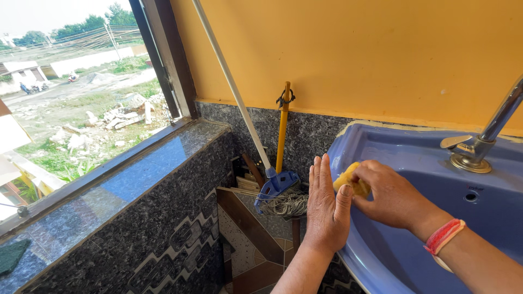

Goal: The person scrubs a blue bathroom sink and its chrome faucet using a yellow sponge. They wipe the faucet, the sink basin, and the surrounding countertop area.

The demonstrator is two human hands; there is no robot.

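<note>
My right hand (388,195) is shut on a yellow sponge (348,179) and presses it against the left rim of a blue wash basin (403,147). Flat and with its fingers straight, my left hand (326,204) rests on the outside of that rim, right beside the sponge. A red and white band circles my right wrist. The sponge is mostly hidden under my right fingers.
A chrome tap (482,142) stands at the basin's back right. A mop with a white pole and blue head (275,182) and a yellow-handled tool (283,125) lean in the corner. A dark granite sill (136,169) runs under the open window on the left.
</note>
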